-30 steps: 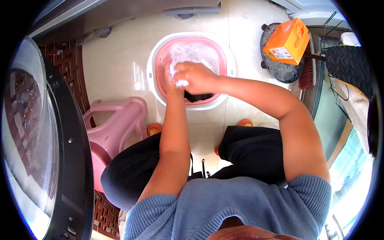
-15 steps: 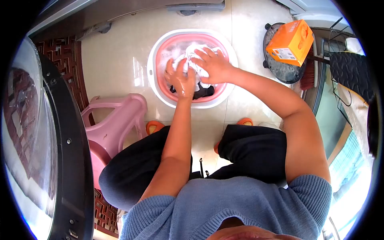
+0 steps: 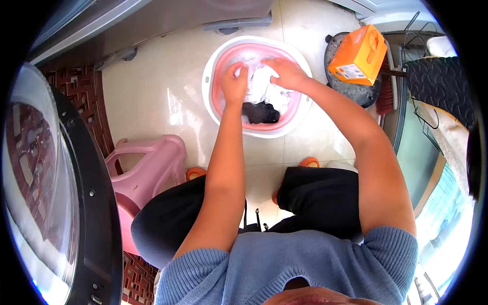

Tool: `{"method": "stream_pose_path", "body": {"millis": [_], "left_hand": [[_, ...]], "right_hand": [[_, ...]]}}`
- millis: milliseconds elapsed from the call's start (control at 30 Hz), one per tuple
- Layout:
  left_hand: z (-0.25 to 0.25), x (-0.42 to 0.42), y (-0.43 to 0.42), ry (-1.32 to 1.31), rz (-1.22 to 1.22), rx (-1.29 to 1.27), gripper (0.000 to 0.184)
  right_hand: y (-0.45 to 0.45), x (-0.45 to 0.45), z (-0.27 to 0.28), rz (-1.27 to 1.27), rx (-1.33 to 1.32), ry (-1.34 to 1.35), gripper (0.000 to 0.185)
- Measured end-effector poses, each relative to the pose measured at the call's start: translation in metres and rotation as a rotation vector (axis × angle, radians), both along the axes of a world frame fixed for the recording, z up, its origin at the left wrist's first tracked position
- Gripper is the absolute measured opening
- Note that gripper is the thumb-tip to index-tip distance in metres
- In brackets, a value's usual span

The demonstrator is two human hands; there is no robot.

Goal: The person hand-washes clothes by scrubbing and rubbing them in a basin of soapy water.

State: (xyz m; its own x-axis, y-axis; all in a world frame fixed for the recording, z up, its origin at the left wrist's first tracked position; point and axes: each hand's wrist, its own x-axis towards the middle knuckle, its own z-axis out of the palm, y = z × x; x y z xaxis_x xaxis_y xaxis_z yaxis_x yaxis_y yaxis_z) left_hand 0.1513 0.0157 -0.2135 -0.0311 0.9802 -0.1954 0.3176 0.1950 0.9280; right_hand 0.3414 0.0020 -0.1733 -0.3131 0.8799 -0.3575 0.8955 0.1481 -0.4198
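Now it looks like hand-washing, right grip [image 3: 287, 75] closed on the white cloth [image 3: 261, 85] toward the pink-lined basin's [image 3: 208, 94] right edge, left grip [image 3: 235, 87] curled alongside, hold unclear, and any rub would want both firm.

Wide head-worn view, facing down, near basin [image 3: 264, 128]

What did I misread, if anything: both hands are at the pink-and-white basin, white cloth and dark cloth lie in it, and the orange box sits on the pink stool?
The box's place is wrong: the head view shows the orange box on the dark round stand, not the pink stool. The rest stands.
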Motion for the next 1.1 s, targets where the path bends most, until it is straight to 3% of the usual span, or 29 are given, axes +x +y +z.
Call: {"method": "stream_pose_path", "body": {"millis": [33, 67, 100, 167, 200, 233, 267, 300, 400, 500, 567, 633, 667, 700, 733, 767, 800, 833, 933, 967, 1000, 1033, 1100], "left_hand": [[0.010, 0.001, 0.001, -0.132, -0.044, -0.218, 0.040], [0.007, 0.003, -0.004, -0.302, 0.018, -0.221, 0.043], [0.005, 0.007, -0.012, -0.305, 0.008, -0.227, 0.043], [0.003, 0.014, -0.026, -0.990, 0.320, -0.514, 0.048], [-0.007, 0.010, -0.026, -1.299, 0.177, -0.594, 0.053], [0.006, 0.013, -0.030, -1.337, 0.205, -0.640, 0.053], [0.007, 0.016, -0.030, -1.482, 0.133, -0.738, 0.051], [0.006, 0.018, -0.031, -1.625, 0.057, -0.840, 0.049], [0.009, 0.034, -0.048, -1.554, 0.184, -0.751, 0.044], [0.016, 0.045, -0.068, -1.446, 0.370, -0.596, 0.039], [0.067, 0.045, -0.057, -1.041, 0.448, -0.501, 0.034], [0.057, 0.029, -0.050, -0.820, 0.184, -0.361, 0.023], [0.053, 0.018, -0.046, -0.817, 0.192, -0.365, 0.023], [0.050, 0.007, -0.042, -0.300, 0.031, -0.145, 0.018], [0.047, 0.003, -0.039, 0.216, -0.131, 0.077, 0.016], [0.039, 0.003, -0.040, 0.214, -0.131, 0.076, 0.016], [0.028, 0.004, -0.044, 0.367, -0.143, 0.220, 0.020], [0.017, 0.005, -0.047, 0.520, -0.155, 0.364, 0.024], [-0.009, 0.017, -0.044, 0.503, -0.205, 0.181, 0.031], [-0.013, 0.020, -0.042, 0.474, -0.264, 0.073, 0.034], [-0.003, 0.018, -0.029, 0.309, -0.286, -0.329, 0.040], [-0.015, 0.015, -0.020, 0.306, -0.287, -0.317, 0.040], [-0.018, 0.013, -0.002, -0.305, -0.005, -0.402, 0.043]], "right_hand": [[-0.006, 0.010, -0.009, -0.119, 0.056, 0.180, 0.047], [-0.010, 0.005, -0.007, -0.184, 0.229, 0.397, 0.039], [-0.013, 0.005, -0.002, -0.195, 0.227, 0.391, 0.039], [-0.019, -0.004, 0.018, -0.237, 0.185, 0.590, 0.026], [-0.025, -0.018, 0.036, -0.230, 0.138, 0.657, 0.017], [-0.035, -0.037, 0.051, -0.122, 0.408, 0.624, 0.016], [-0.045, -0.044, 0.064, -0.018, 0.352, 0.573, 0.017], [-0.053, -0.056, 0.069, 0.075, 0.455, 0.547, 0.012], [-0.057, -0.074, 0.083, 0.151, 0.521, 0.359, 0.013], [-0.030, -0.046, 0.028, -0.043, 0.413, 0.327, 0.012], [-0.014, -0.012, 0.018, -0.112, 0.331, 0.171, 0.013], [-0.009, 0.002, 0.033, -0.102, 0.180, 0.030, 0.023], [-0.008, 0.003, 0.036, -0.090, 0.028, -0.114, 0.033], [-0.012, -0.001, 0.037, -0.084, 0.021, -0.113, 0.033], [-0.017, -0.006, 0.039, -0.016, 0.106, -0.154, 0.046], [-0.022, -0.013, 0.042, 0.049, 0.193, -0.196, 0.059], [-0.025, -0.023, 0.044, 0.074, 0.070, -0.289, 0.073], [-0.027, -0.028, 0.038, 0.126, 0.028, -0.318, 0.070], [-0.019, -0.031, 0.007, 0.175, 0.157, -0.364, 0.066], [-0.007, -0.030, 0.001, 0.118, -0.058, -0.265, 0.060], [0.004, -0.028, -0.004, 0.058, -0.266, -0.167, 0.053], [0.007, -0.027, -0.008, 0.054, -0.255, -0.171, 0.053], [0.016, -0.036, 0.005, -0.261, 0.032, 0.314, 0.032]]}}
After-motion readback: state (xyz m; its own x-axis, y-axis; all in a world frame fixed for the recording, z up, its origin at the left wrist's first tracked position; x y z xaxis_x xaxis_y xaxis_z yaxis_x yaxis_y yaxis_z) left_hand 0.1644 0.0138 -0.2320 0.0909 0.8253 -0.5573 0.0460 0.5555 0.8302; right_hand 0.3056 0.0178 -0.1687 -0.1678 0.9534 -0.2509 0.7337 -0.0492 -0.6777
